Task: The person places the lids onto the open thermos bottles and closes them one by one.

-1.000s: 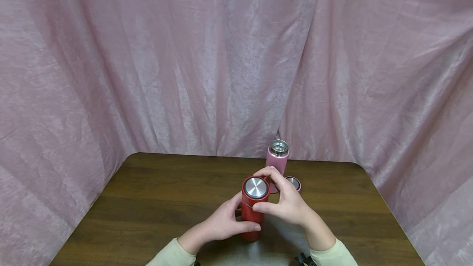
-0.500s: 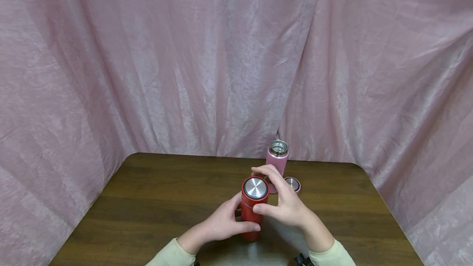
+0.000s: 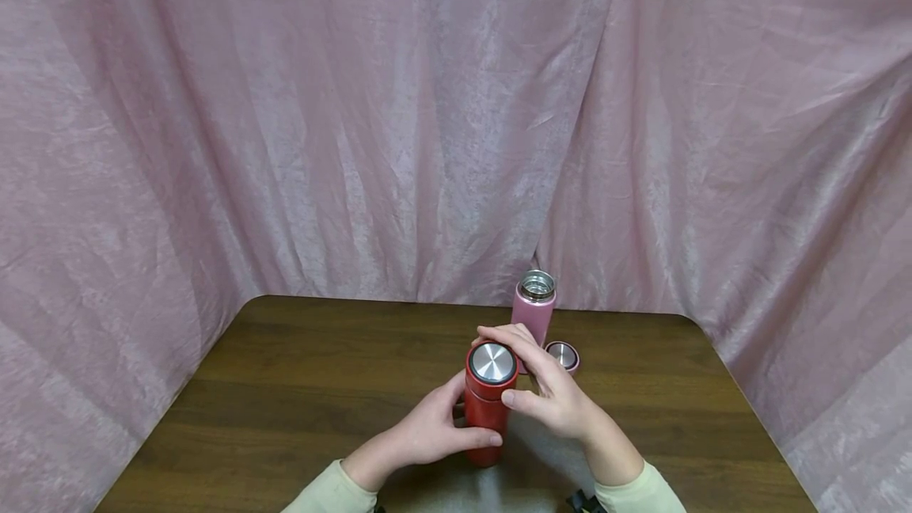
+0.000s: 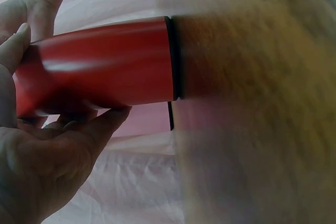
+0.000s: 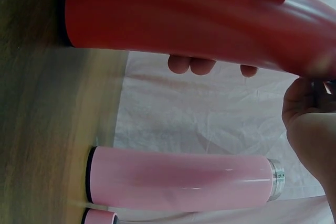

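Observation:
A red thermos [image 3: 487, 414] stands upright on the table near its front, topped by a lid [image 3: 493, 362] with a shiny metal disc. My left hand [image 3: 432, 427] grips its body from the left, thumb across the front and fingers behind. At the top, my right hand [image 3: 559, 398] holds the red lid, fingers round the far side and thumb at the near right edge. The left wrist view shows the thermos body [image 4: 105, 66] with its black base at the tabletop. In the right wrist view, left fingertips [image 5: 202, 66] show past the red body.
Behind the right hand stands a pink thermos [image 3: 533, 317], uncapped, its steel mouth showing. Its pink lid [image 3: 563, 355] lies on the wooden table [image 3: 321, 355] beside it. Pink curtains [image 3: 356, 141] hang behind the table.
My right hand's fingers have shifted left along the far side of the lid, while its thumb has slid right. My left hand and the red thermos body have stayed in place.

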Demonstrator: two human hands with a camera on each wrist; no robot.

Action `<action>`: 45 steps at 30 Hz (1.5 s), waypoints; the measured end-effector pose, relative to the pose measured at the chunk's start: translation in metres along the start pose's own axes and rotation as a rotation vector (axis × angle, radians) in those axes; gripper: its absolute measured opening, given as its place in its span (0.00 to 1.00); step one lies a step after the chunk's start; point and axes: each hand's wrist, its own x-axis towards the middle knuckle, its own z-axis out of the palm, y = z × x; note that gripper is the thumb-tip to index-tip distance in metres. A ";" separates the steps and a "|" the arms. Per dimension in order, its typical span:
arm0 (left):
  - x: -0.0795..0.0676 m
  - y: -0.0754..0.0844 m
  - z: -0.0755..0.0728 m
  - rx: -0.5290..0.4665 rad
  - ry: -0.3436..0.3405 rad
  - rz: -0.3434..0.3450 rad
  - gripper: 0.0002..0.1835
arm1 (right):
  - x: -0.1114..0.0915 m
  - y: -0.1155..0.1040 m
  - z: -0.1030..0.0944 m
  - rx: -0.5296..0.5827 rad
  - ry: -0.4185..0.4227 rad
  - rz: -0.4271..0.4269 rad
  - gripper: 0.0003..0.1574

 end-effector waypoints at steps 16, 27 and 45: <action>0.000 0.002 0.000 -0.010 -0.002 0.006 0.39 | -0.005 -0.006 0.001 -0.067 0.073 0.188 0.39; 0.000 0.002 -0.001 -0.012 -0.007 -0.004 0.38 | -0.005 -0.009 0.003 -0.068 0.125 0.298 0.42; 0.000 0.000 0.000 0.011 0.000 0.017 0.39 | -0.007 -0.006 0.003 -0.142 0.110 0.258 0.49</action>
